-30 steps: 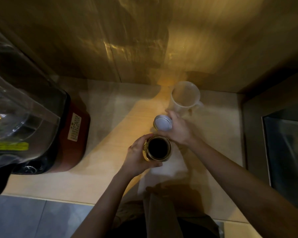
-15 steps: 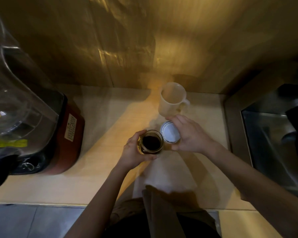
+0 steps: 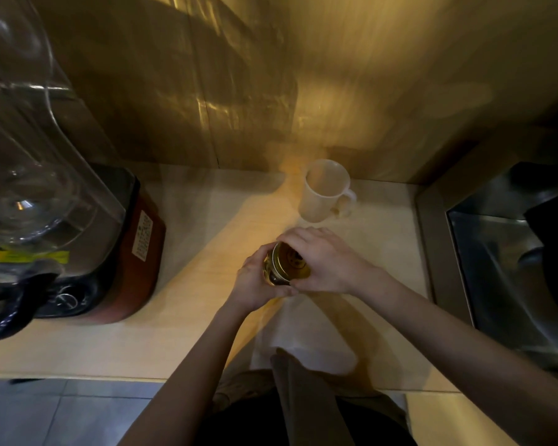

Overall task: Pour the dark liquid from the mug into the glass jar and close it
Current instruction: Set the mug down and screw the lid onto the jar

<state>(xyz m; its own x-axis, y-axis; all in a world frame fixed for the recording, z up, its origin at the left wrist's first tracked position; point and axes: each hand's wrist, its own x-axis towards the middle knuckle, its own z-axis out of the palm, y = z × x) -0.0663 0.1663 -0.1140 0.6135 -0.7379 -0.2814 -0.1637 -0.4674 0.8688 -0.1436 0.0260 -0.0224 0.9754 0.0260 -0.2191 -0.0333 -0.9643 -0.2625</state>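
Note:
The glass jar [image 3: 271, 274] stands on the light counter in the middle of the head view, and only a sliver of its dark contents shows at its lower left. My left hand [image 3: 255, 281] wraps its left side. A gold lid [image 3: 289, 260] lies tilted over the jar's mouth, gripped from the right by my right hand [image 3: 322, 262]. The white mug [image 3: 324, 189] stands upright behind my hands, near the wall, handle to the right; its inside looks pale.
A blender with a red base [image 3: 132, 252] and clear cover [image 3: 29, 175] fills the left. A steel sink [image 3: 509, 272] lies at the right. A white cloth [image 3: 303, 336] lies on the counter [image 3: 187, 333] in front of the jar. The wall is close behind the mug.
My right hand has turned the lid over from white underside to gold top and brought it left onto the jar's mouth. The dark liquid is now mostly covered.

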